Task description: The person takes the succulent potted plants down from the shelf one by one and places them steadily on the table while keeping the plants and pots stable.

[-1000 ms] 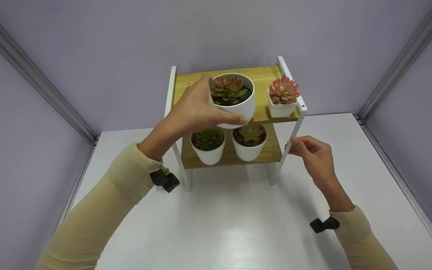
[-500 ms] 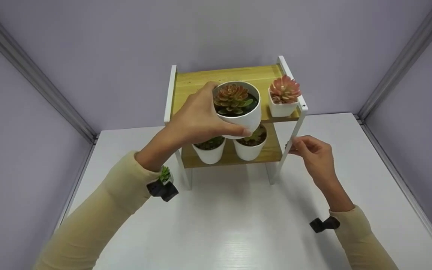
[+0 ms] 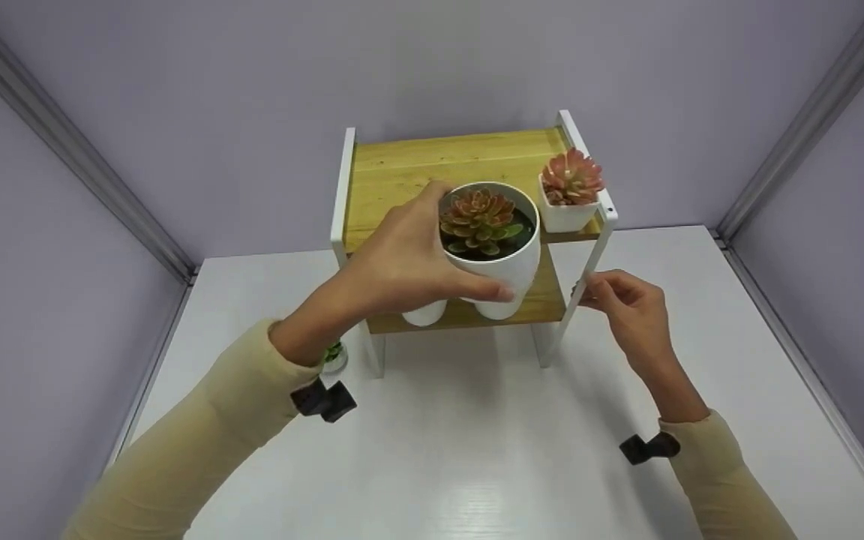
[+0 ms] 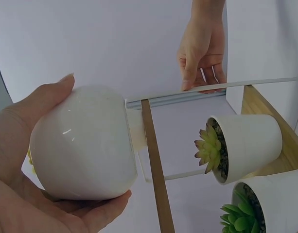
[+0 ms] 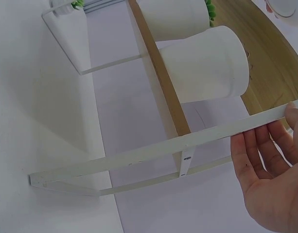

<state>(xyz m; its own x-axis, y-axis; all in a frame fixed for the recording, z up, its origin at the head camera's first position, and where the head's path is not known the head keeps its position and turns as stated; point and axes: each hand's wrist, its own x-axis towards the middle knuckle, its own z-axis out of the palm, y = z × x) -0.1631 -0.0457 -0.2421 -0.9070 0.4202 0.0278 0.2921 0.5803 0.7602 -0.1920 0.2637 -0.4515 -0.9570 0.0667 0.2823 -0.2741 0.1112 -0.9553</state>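
Observation:
My left hand (image 3: 409, 259) grips a rounded white pot (image 3: 511, 268) with a reddish-green succulent (image 3: 480, 219) in it. Fingers and thumb curl round its sides, and it hangs in the air before the front edge of the top board of a two-tier plant stand (image 3: 424, 165). The left wrist view shows the pot (image 4: 85, 145) tipped sideways by the camera's angle, apart from the board. At the stand's right side, my right hand (image 3: 631, 315) pinches the white front leg (image 5: 139, 150) between thumb and fingers. In the head view the held pot partly covers the lower pots.
A square white pot with a pink succulent (image 3: 571, 180) stands at the top board's right end. Two white pots, one with a pale green succulent (image 4: 208, 148) and one with dark green leaves (image 4: 241, 213), occupy the lower board. Left of the stand sits a small potted plant (image 3: 335, 358).
My left hand has brought the pot toward me and slightly right, from over the top board to in front of its edge. The right hand stays on the leg.

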